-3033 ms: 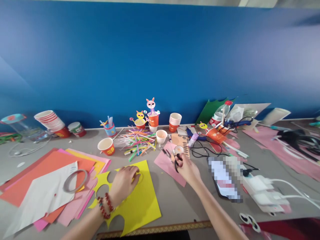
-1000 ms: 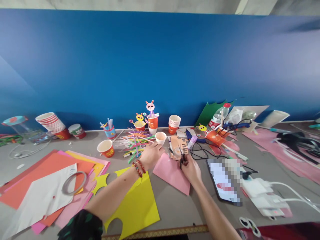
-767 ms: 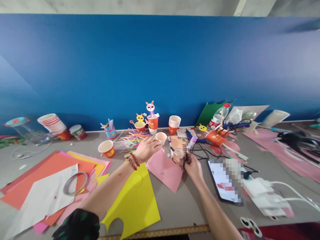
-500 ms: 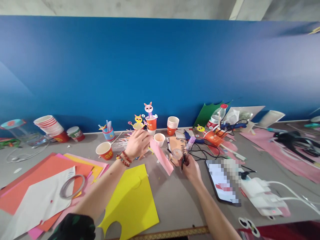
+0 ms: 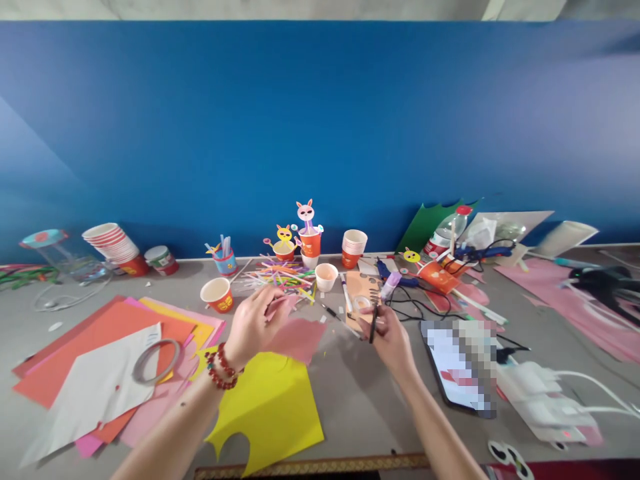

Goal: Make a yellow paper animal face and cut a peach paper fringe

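Observation:
My left hand is closed on pink paper, a piece of which shows at the fingertips. A wider pink part spreads below the hand, over the top of a yellow sheet; whether both parts are one folded piece I cannot tell. My right hand grips a slim black tool, apparently scissors, whose blades I cannot make out clearly. Just beyond that hand lie a peach card with cut-out edges and a clear tape roll. A pen-like tool rests between the hands.
Coloured sheets and a grey tape roll lie left. Behind are paper cups, thin sticks and animal-faced cup figures. A phone, power strip, cables and glue gun are right.
My left hand has drawn back and left, towards me, turning the pink paper from a hanging strip to a broader, flatter shape. The black tool has tilted in my right hand. The view has shifted slightly.

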Demonstrator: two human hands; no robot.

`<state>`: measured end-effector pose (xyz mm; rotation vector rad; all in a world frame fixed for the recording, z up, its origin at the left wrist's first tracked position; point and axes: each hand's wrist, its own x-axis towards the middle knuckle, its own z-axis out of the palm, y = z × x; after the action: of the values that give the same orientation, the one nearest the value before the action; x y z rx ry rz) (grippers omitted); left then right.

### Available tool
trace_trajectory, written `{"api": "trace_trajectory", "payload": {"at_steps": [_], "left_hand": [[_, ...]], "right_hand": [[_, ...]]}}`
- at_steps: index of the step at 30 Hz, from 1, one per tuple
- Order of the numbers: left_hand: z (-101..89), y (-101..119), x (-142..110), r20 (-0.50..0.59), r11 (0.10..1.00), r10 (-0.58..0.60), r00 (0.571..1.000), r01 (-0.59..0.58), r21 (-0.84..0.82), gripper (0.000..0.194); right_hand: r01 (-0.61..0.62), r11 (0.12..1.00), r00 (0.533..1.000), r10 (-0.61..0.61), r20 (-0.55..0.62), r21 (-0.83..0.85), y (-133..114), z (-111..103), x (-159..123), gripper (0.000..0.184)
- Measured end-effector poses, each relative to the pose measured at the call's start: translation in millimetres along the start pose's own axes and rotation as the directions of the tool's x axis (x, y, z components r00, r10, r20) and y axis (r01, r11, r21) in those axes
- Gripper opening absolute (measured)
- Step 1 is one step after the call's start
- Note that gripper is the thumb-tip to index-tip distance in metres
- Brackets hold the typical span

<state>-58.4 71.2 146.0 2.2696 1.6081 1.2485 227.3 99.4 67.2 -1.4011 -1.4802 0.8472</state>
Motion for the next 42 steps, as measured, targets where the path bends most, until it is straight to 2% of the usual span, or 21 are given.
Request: {"api": "trace_trajectory", "payload": {"at_steps": [2,6,10,13,17,20,22,23,25,27,29,31,33,34,36,39,42], "left_hand": [[0.3,4.9,-2.4,0.037,0.997,-0.051,0.998,0.053,-0.064,0.016],[0.5,8.2,-4.0,0.072,0.951,-0.153,0.986,0.166,-0.259,0.017],[3.4,12.8,-8.4,0.123,0.857,-0.258,0.958,0.286,-0.429,0.019],[10.0,23.0,-12.7,0.13,0.851,-0.256,0.958,0.288,-0.439,0.017],[19.5,35.5,-17.9,0.125,0.87,-0.172,0.977,0.21,-0.445,0.015],[19.1,37.1,-26.5,0.063,0.906,-0.094,0.994,0.112,-0.409,0.015],[16.3,35.9,-36.7,0.027,0.925,-0.132,0.991,0.132,-0.357,0.015],[15.3,35.3,-42.6,0.05,0.914,-0.189,0.981,0.194,-0.357,0.017],[15.4,35.6,-54.4,0.195,0.801,-0.303,0.933,0.361,-0.477,0.026],[18.6,38.2,-63.4,0.346,0.596,-0.31,0.885,0.465,-0.655,0.034],[23.6,42.6,-68.5,0.408,0.401,-0.322,0.854,0.513,-0.759,0.035],[28.6,47.0,-70.6,0.435,0.245,-0.373,0.82,0.539,-0.806,0.035],[32.7,49.9,-71.9,0.489,0.139,-0.381,0.785,0.571,-0.809,0.032],[34.4,50.7,-72.8,0.518,0.123,-0.365,0.773,0.592,-0.796,0.03],[36.9,51.0,-75.3,0.55,0.175,-0.34,0.763,0.626,-0.76,0.029],[38.1,50.5,-79.4,0.53,0.322,-0.325,0.783,0.619,-0.716,0.028],[36.6,50.6,-82.1,0.531,0.369,-0.266,0.804,0.594,-0.715,0.028]], "right_hand": [[0.014,0.981,0.999,-0.024,0.048,0.192,-22.6,-2.9,-10.4,0.035],[-0.029,0.932,0.992,-0.018,0.128,0.362,-57.6,-5.8,-27.7,0.038],[-0.061,0.88,0.983,-0.027,0.179,0.47,-73.0,3.8,-34.8,0.046],[-0.081,0.847,0.973,-0.046,0.224,0.525,-81.9,20.7,-35.7,0.044],[-0.057,0.812,0.982,-0.059,0.179,0.581,-94.2,42.3,-34.9,0.034],[0.044,0.829,0.989,-0.117,0.095,0.557,-97.1,47.2,-36.9,0.03],[0.15,0.845,0.981,-0.191,0.027,0.514,-93.9,45.5,-40.5,0.026],[0.204,0.848,0.972,-0.234,0.0,0.488,-90.9,43.9,-42.9,0.024],[0.296,0.851,0.948,-0.318,-0.024,0.433,-82.9,40.6,-48.8,0.021],[0.367,0.86,0.923,-0.385,-0.021,0.355,-73.6,37.7,-55.9,0.022],[0.432,0.864,0.897,-0.443,-0.017,0.259,-64.6,34.9,-63.7,0.025],[0.488,0.849,0.866,-0.5,0.006,0.204,-56.9,32.2,-71.9,0.029],[0.513,0.832,0.839,-0.538,0.078,0.213,-50.2,29.7,-79.8,0.031],[0.507,0.831,0.833,-0.54,0.118,0.227,-46.8,28.7,-83.4,0.032],[0.456,0.852,0.845,-0.505,0.174,0.258,-39.8,27.6,-89.8,0.032],[0.308,0.91,0.906,-0.37,0.207,0.278,-30.0,28.4,-95.7,0.03],[0.164,0.943,0.945,-0.234,0.226,0.289,-28.6,31.1,-95.9,0.029]]}}
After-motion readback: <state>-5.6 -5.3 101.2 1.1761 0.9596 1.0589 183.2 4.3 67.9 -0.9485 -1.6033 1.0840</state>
